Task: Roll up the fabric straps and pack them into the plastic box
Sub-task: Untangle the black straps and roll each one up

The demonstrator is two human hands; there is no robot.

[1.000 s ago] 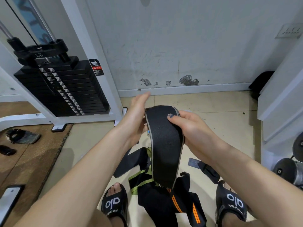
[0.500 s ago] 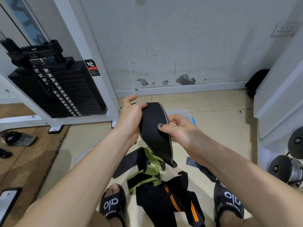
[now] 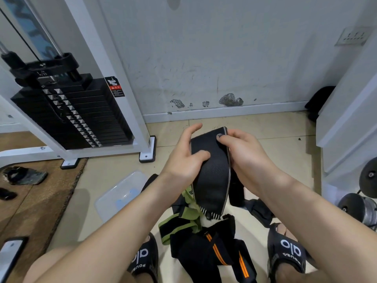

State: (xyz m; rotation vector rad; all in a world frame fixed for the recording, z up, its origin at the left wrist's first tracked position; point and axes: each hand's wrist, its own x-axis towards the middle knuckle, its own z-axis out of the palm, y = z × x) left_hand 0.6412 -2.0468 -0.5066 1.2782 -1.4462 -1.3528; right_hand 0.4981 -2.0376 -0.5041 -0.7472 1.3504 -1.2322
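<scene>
1. A person sits or crouches on a tiled floor and looks down at both hands, which hold one wide black strap (image 3: 211, 170) up in the air above a pile of straps (image 3: 204, 237).
2. The left hand (image 3: 183, 160) grips the strap's left edge, thumb pressed on its front face and fingers curled behind it.
3. The right hand (image 3: 242, 154) grips the strap's right edge near the top, thumb on the front face and fingers wrapped behind.
4. The strap appears folded over at the top between the hands, and its lower end, with pale stitching, hangs loose just above the pile. I judge that rolling has only just begun: no tight roll shows.
5. The pile lies on the floor between the person's two black sandals. It includes a green and black strap (image 3: 183, 219) and a black strap with orange stripes (image 3: 220, 254), both loose and unrolled.
6. A clear plastic piece (image 3: 120, 193) lies on the floor to the left of the pile. It looks flat and shallow; I cannot tell whether it is the box or only its lid. Nothing rolled is visible in it.
7. As a judgement, the task is at an early stage: the held strap needs rolling and packing, and at least the two loose straps in the pile are not yet started.
</scene>
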